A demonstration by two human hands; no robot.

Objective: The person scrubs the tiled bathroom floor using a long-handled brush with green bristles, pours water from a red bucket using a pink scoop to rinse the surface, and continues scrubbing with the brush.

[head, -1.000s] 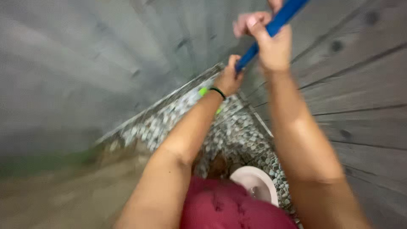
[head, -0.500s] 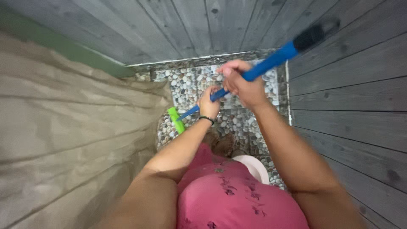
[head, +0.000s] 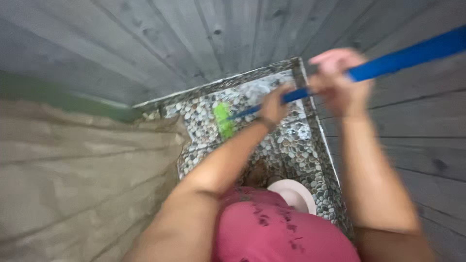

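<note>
Together, two hands grip one blue handle (head: 403,59).

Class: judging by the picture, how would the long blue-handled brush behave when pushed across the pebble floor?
The blue handle looks straight between both hands, so probably stiff. The green brush head would likely catch and jolt over the uneven pebble floor. Its length probably calls for two grips.

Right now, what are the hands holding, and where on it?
Both grip a brush's blue handle: left hand low, near the green head; right hand higher up.
</note>
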